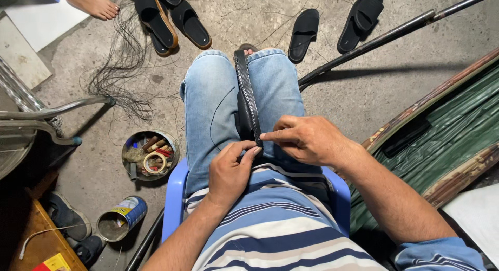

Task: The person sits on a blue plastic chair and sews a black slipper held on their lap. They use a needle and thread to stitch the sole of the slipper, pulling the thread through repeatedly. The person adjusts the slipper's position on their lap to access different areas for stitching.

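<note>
Between the knees in blue jeans (pixel 210 110), the left hand (pixel 230 169) and right hand (pixel 306 140) pinch the near end of a long black leather strap (pixel 247 97), white stitches already along it, finished black sandals (pixel 306 34) lying on the floor.

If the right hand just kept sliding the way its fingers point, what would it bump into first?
The right hand points leftward across the lap, so it would first meet the black strap it already pinches, then probably the left hand's fingertips just beyond. Depth is hard to judge.
</note>
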